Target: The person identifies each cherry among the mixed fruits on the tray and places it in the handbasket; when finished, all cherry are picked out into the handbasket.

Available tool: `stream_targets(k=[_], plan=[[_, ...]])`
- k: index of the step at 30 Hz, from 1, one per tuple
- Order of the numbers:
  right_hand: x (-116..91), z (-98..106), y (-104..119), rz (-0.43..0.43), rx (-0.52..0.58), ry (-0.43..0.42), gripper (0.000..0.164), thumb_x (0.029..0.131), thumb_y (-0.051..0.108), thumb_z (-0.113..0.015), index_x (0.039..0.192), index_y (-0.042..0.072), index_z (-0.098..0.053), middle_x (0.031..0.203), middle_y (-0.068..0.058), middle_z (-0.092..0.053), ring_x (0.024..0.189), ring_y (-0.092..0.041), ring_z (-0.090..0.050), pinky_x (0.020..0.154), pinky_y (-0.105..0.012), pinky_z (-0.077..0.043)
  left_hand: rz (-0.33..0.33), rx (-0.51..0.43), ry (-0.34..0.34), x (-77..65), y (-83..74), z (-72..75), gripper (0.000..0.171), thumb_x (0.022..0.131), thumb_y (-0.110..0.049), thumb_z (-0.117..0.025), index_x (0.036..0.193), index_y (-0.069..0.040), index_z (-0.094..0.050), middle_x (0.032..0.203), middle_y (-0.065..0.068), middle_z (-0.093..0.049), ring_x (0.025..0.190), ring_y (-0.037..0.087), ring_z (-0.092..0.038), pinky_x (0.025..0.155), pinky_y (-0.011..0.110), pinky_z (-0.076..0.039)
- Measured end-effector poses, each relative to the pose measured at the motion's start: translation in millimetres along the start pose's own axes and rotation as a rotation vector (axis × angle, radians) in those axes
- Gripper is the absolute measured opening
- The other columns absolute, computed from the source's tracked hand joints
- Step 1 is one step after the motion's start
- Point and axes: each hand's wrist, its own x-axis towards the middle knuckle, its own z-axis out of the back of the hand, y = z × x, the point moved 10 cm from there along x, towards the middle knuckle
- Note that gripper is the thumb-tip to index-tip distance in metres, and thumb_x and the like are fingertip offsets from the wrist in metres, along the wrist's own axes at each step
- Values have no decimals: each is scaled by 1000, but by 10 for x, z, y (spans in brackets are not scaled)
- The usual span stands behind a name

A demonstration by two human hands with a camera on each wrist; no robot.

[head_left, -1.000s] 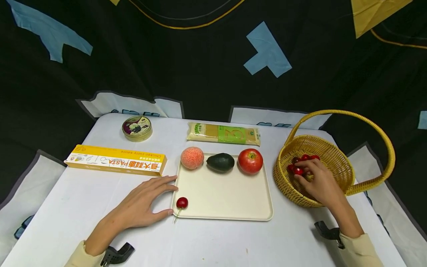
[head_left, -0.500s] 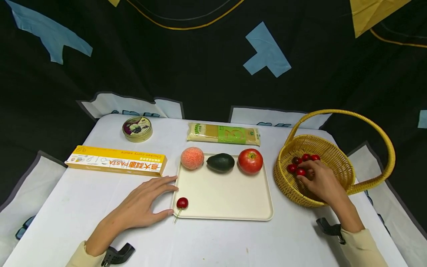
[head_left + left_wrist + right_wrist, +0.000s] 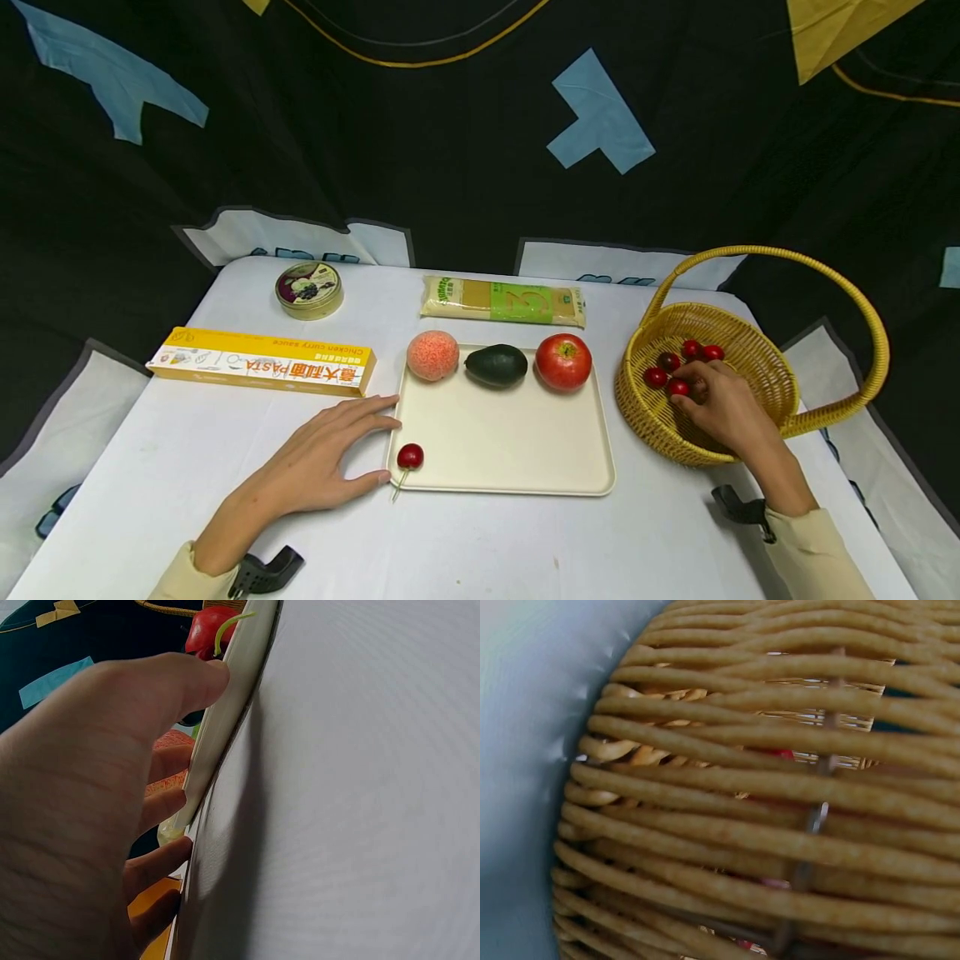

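Observation:
In the head view, my left hand [image 3: 322, 458] lies along the left edge of the cream tray [image 3: 502, 450], fingers spread and tips at its rim. The left wrist view shows the thumb and fingers against the tray's side. A cherry [image 3: 410, 456] with a green stem lies at the tray's near left corner. My right hand [image 3: 727, 406] reaches into the yellow wicker basket [image 3: 637, 425], thumb and fingers pinching a red cherry [image 3: 678, 387]. Several more cherries [image 3: 656, 377] lie around it. Basket weave [image 3: 742, 825] hides this hand in the right wrist view.
A peach-like fruit [image 3: 432, 356], a dark green avocado [image 3: 496, 365] and a red apple [image 3: 562, 362] line the tray's far side. Behind lies a noodle packet [image 3: 502, 301]. To the left are a pasta box [image 3: 262, 361] and a round tin [image 3: 308, 290]. The basket's handle [image 3: 862, 308] arches high.
My right hand has shifted slightly right inside the basket, and the cherry at its fingertips has moved with it. Nearby cherries have spread apart a little. The left hand stays put.

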Motion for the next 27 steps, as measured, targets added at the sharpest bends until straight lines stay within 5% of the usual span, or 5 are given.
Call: stream_targets(k=[18, 27], plan=[[26, -49, -109, -72, -19, 83, 39, 91, 12, -85, 125, 0, -71, 107, -23, -66, 95, -36, -65, 79, -54, -62, -4, -9, 1, 17, -10, 6, 59, 86, -47, -87, 139, -27, -69, 166, -6, -48, 150, 26, -49, 117, 56, -43], [21, 16, -113, -81, -42, 55, 39, 92, 15, -86, 126, 3, -72, 111, -23, -66, 97, -38, -65, 82, -60, -60, 1, -9, 6, 9, 2, 0, 58, 86, -46, -87, 138, -28, -69, 166, -6, -48, 149, 25, -49, 117, 55, -43]])
